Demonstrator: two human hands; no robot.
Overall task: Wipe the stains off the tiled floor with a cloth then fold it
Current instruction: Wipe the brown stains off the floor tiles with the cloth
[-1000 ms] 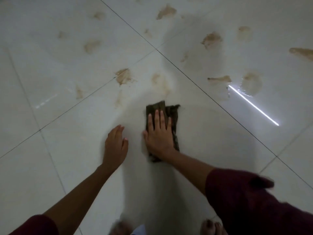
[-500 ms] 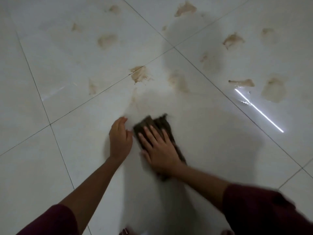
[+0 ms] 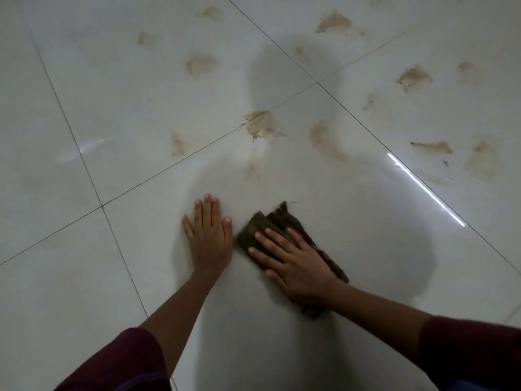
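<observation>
Where the tiled floor (image 3: 84, 277) fills the frame, pale glossy tiles meet at dark grout lines, and about a dozen brown stains (image 3: 262, 125) are scattered across the upper half, from upper left to far right; the faintest ones are hard to count. Two maroon sleeves (image 3: 121, 362) enter at the bottom corners. Left of centre, the left hand (image 3: 210, 238) lies flat on the floor, palm down, fingers extended and holding nothing. Just beside it to the right, the right hand (image 3: 293, 263) presses flat on the one dark cloth (image 3: 259, 224), fingers spread over it rather than closed around it. Folded and bunched, the cloth lies at lower centre, on a tile free of blotches.
</observation>
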